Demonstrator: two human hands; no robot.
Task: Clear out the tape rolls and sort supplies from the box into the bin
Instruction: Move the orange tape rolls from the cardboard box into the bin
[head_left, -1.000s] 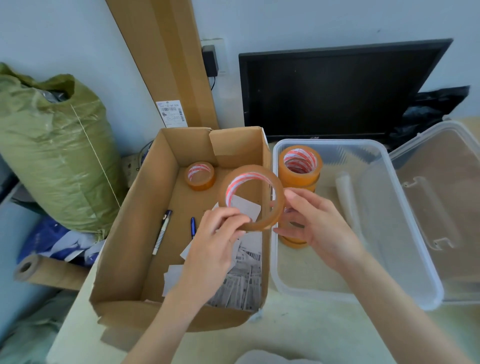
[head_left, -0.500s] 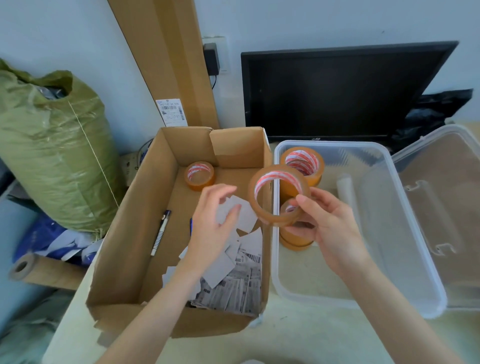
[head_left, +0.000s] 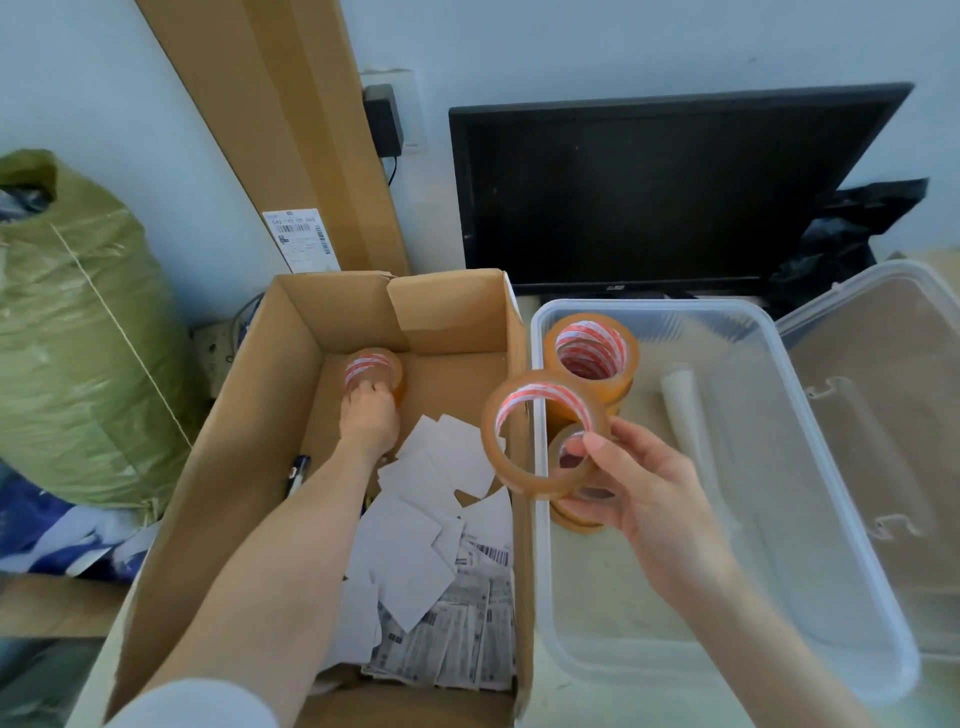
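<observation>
My right grip (head_left: 631, 480) pinches a tape roll (head_left: 540, 434) on edge, thumb on the rim and fingers underneath, right over the seam between box (head_left: 249, 415) and bin (head_left: 753, 332); I judge it sits there so it can drop straight onto the low stack (head_left: 582, 514) in the bin. A taller stack (head_left: 592, 356) stands behind that one, in the bin's far left corner, its red-and-white core showing. My left grip (head_left: 370, 415) reaches to the box's far end, fingers curled on the last roll (head_left: 374, 369) lying flat on the floor, apparently to lift it next. Nearer me the box holds loose white slips (head_left: 431, 499), printed barcode sheets (head_left: 467, 639) too blurred to read, and a pen (head_left: 298, 473) beside my forearm. The bin's lid (head_left: 883, 415) lies open to the right. A cardboard slab (head_left: 270, 104) leans on the wall with a shipping label (head_left: 301, 239); its print is not legible. A dark monitor (head_left: 660, 192) stands on the table behind the bin, its badge unreadable
</observation>
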